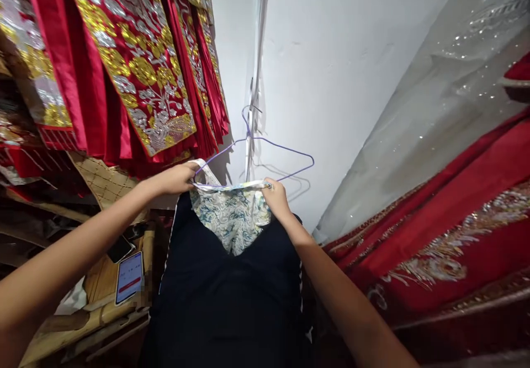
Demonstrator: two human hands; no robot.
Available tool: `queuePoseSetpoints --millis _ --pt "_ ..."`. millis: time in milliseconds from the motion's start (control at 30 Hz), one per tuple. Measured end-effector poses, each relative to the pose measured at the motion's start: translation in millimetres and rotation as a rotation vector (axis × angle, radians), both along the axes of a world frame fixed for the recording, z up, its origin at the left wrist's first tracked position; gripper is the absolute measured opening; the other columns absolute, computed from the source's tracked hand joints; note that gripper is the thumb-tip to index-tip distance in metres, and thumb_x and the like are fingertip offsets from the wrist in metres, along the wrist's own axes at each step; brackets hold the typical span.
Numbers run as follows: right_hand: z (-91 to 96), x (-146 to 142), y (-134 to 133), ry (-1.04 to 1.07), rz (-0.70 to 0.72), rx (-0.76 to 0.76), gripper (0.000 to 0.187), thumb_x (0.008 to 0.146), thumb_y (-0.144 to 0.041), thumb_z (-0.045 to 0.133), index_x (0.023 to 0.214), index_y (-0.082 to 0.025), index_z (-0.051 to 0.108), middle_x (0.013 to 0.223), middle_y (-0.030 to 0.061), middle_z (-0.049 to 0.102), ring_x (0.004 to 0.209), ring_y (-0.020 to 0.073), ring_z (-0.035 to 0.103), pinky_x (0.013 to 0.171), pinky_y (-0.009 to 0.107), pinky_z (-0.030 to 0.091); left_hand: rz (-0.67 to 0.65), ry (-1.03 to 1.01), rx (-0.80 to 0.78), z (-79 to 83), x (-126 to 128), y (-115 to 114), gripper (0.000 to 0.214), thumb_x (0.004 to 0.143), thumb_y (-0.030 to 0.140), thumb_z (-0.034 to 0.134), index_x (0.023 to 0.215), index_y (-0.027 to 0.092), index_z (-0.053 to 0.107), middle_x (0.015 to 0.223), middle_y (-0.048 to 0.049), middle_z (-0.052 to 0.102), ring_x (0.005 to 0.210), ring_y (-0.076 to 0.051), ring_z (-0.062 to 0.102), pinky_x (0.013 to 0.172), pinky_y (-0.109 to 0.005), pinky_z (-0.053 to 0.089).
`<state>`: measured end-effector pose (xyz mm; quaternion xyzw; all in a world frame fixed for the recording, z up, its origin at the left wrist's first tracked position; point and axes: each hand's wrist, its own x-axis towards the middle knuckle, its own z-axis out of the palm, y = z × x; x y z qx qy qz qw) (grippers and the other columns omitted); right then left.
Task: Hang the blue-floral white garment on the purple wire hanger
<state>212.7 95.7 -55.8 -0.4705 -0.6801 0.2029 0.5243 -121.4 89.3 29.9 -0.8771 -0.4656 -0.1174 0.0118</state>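
Clamps patterned cloth (236, 216) along purple hanger (282, 146): corner by white strap (209, 172) in left hand (182, 179), opposite corner in right hand (276, 198); spread apart, presumably to keep cloth taut.

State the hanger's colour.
The hanger is purple, seen best in the head view.

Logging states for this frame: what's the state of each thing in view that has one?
Left hand: shut on patterned cloth
Right hand: shut on patterned cloth
Patterned cloth: top edge held between both hands
Purple hanger: hook up, right end bare
Phone: face up, screen lit
Red embroidered garment: hanging
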Motion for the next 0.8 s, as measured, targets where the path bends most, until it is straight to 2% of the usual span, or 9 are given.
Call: queuePoseSetpoints --millis 100,267,433,567,700,800 --pt "-2.0 -2 3 0.023 0.003 -0.023 0.019 0.073 -0.030 0.046 0.061 -0.023 0.034 0.056 -0.0050 0.032 0.057 0.0127 0.034 0.055 0.025 0.026 -0.069 0.044 0.012 12.4 -5 -3 0.015 0.074 0.030 0.060 0.075 0.018 0.068 0.104 -0.0086 0.064 0.099 -0.023 0.062 0.091 -0.030 0.048" --pt "-3.8 -2 11 -0.033 0.011 -0.040 0.019 0.075 -0.031 0.047 0.061 -0.023 0.037 0.056 -0.0042 0.036 0.057 0.0136 0.037 0.054 0.026 0.027 0.022 0.045 -0.035 26.5 -17 -20 0.021 0.076 0.038 0.060 0.075 0.021 0.071 0.108 -0.0060 0.068 0.090 -0.022 0.065 0.083 -0.029 0.049" --pt "-1.0 1 15 -0.027 0.023 -0.061 0.021 0.076 -0.033 0.048 0.060 -0.023 0.037 0.054 -0.0038 0.038 0.056 0.0139 0.038 0.052 0.025 0.028 0.001 0.015 -0.107 33.8 -9 -43 0.028 0.078 0.045 0.061 0.068 0.022 0.072 0.111 -0.0051 0.071 0.086 -0.021 0.066 0.077 -0.028 0.049" --pt "-0.6 5 16 -0.034 -0.001 -0.046 0.023 0.076 -0.034 0.050 0.060 -0.023 0.038 0.055 -0.0038 0.038 0.057 0.0137 0.037 0.052 0.025 0.028 0.008 0.018 -0.110 38.0 -3 -53 0.030 0.076 0.046 0.065 0.065 0.019 0.069 0.108 -0.0070 0.073 0.085 -0.020 0.066 0.076 -0.029 0.049" --pt "-0.1 2 16 0.009 -0.031 -0.026 0.028 0.078 -0.037 0.053 0.060 -0.023 0.038 0.055 -0.0044 0.035 0.057 0.0134 0.035 0.053 0.025 0.027 -0.043 -0.043 -0.053 44.1 3 -50 0.023 0.074 0.041 0.067 0.067 0.020 0.067 0.118 -0.0066 0.070 0.103 -0.025 0.065 0.085 -0.031 0.050" --pt "0.9 -10 8 0.076 0.056 -0.015 0.030 0.080 -0.039 0.052 0.061 -0.023 0.037 0.057 -0.0044 0.034 0.057 0.0131 0.035 0.054 0.026 0.028 -0.089 -0.167 0.030 44.4 20 -34 0.015 0.077 0.032 0.061 0.074 0.019 0.066 0.118 -0.0056 0.069 0.109 -0.026 0.064 0.093 -0.032 0.049"
